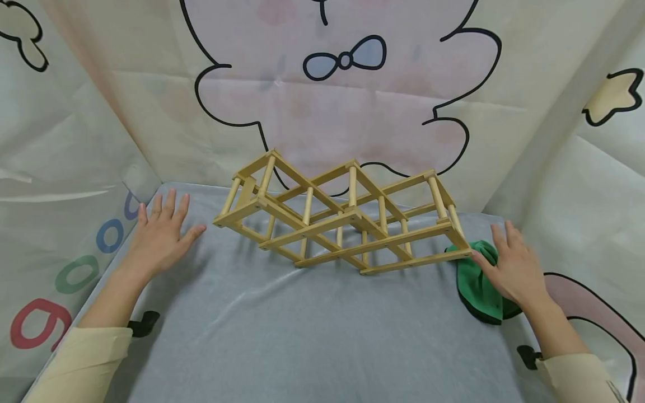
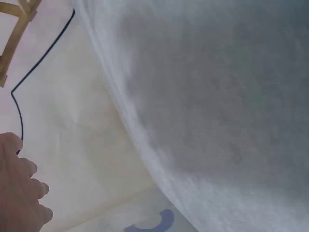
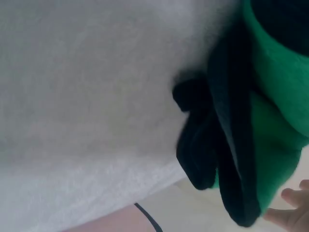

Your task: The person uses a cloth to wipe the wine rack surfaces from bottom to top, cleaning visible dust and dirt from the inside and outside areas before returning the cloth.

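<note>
A wooden lattice rack (image 1: 322, 228), made of flat slats and round dowels, stands unfolded across the back of the grey-covered table. My left hand (image 1: 161, 238) is at the table's left side, fingers spread, holding nothing; part of this hand (image 2: 19, 188) shows at the left wrist view's lower left. On the other side, my right hand (image 1: 516, 268) has its fingers extended above a green cloth item with black edging (image 1: 478, 285), perhaps a cap, which it partly hides. The right thumb appears close to the rack's right corner; whether they touch I cannot tell. The green item (image 3: 275, 145) looms large in the right wrist view.
A grey cloth (image 1: 302, 336) covers the table. Pale printed sheets (image 1: 569, 184) with cartoon drawings enclose it at the back and both sides. A black strap end (image 1: 144, 324) sticks out by the left cuff, and another black piece (image 1: 528, 356) by the right cuff.
</note>
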A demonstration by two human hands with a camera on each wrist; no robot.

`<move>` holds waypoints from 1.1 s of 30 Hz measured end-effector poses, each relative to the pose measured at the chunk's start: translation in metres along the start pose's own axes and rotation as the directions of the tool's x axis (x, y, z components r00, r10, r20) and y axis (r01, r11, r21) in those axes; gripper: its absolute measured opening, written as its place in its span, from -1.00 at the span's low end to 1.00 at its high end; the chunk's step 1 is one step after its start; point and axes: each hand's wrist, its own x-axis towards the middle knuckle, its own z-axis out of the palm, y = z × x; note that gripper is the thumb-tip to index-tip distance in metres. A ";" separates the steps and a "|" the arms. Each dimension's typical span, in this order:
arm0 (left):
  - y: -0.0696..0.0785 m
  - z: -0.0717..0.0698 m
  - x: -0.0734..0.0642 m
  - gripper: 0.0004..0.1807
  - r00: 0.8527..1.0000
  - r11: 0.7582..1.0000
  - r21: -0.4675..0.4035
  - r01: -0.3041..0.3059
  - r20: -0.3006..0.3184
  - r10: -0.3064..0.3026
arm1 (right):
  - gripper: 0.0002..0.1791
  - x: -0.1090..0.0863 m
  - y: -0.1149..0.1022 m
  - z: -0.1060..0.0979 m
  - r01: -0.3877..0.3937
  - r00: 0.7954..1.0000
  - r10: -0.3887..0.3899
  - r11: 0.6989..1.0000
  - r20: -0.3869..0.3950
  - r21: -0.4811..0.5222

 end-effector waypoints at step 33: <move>0.059 -0.011 -0.022 -0.12 0.959 0.969 -0.100 -0.225 -0.200 0.202 | 0.22 0.018 -0.008 0.034 -0.187 0.946 0.179 0.982 0.271 0.003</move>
